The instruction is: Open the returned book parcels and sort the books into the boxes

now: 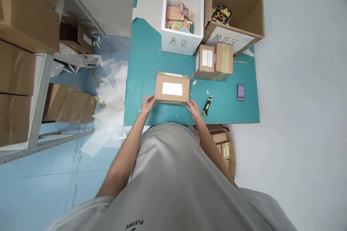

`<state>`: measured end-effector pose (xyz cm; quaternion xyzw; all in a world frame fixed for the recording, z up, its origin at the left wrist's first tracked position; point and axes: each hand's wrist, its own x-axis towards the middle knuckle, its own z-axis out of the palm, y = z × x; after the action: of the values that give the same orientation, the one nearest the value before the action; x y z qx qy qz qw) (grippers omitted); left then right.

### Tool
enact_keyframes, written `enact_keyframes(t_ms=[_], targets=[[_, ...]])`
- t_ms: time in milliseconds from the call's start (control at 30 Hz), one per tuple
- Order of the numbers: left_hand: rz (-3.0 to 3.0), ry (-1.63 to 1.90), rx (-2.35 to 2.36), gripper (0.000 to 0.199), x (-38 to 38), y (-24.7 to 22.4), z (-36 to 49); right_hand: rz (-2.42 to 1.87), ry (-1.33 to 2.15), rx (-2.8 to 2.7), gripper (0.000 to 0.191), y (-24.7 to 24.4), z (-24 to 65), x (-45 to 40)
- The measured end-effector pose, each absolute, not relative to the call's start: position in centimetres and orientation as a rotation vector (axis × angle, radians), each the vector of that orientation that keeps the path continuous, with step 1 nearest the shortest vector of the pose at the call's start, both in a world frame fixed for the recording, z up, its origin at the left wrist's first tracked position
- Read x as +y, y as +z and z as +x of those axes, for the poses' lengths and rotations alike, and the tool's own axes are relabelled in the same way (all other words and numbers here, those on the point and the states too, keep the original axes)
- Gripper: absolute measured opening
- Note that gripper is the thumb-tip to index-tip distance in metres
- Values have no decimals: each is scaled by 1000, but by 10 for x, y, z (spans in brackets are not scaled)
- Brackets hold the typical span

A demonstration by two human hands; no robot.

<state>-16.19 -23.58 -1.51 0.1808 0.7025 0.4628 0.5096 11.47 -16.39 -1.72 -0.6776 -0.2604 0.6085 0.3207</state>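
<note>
A brown cardboard box (159,89) with a white label lies on the green table (143,61) in front of me. Small flaps stick out at its far corners. My left hand (148,104) grips its near left corner, the thumb and fingers closed on the edge. At the near right corner, my right hand (193,108) holds the box the same way. A black and yellow utility knife (207,106) lies just right of my right hand. Two taped cartons (223,61) stand beyond it.
At the back are a white foam box (182,45) and a large open carton (251,14), both containing books. A phone-like object (240,92) lies right. Shelving (40,97) with cartons and white sheets (108,104) are left; a carton of small boxes (232,151) sits below the table edge.
</note>
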Motion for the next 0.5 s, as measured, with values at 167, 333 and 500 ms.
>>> enact_keyframes(t_ms=[167, 333, 500], targets=[[345, 937, 1734, 60, -230, -23, -170, -1820, 1560, -680, 23, -26, 114, -166], [296, 862, 1582, 43, -230, -27, -174, -1811, 1627, -639, 27, -27, 115, -168], [222, 925, 1414, 30, -226, -29, -168, -1593, 1870, -338, 17, -21, 118, -168]])
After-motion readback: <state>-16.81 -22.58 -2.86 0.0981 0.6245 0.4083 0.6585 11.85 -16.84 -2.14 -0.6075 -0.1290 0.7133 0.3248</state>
